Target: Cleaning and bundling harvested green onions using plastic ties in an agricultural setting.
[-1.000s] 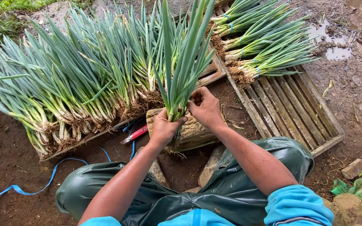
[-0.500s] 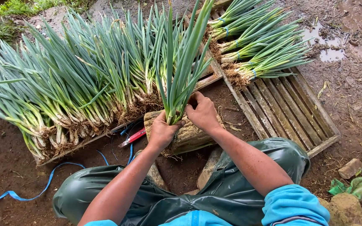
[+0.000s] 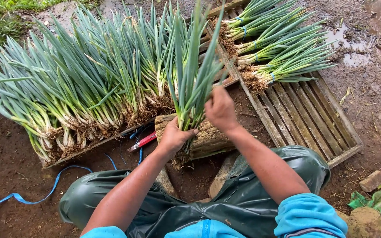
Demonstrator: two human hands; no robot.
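Gripping a bunch of green onions (image 3: 190, 83) upright over a wooden block (image 3: 206, 136), left hand (image 3: 173, 137) closing tight round the stalks near the roots, right hand (image 3: 220, 110) raised just beside, fingers curling against the leaves, both forearms reaching forward.

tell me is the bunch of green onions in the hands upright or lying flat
Upright: the left hand grips the bunch of green onions near its roots, leaves pointing up, roots above the wooden block; the right hand touches it.

Left hand (image 3: 173, 137) clenched; right hand (image 3: 220, 110) raised, seemingly curled.
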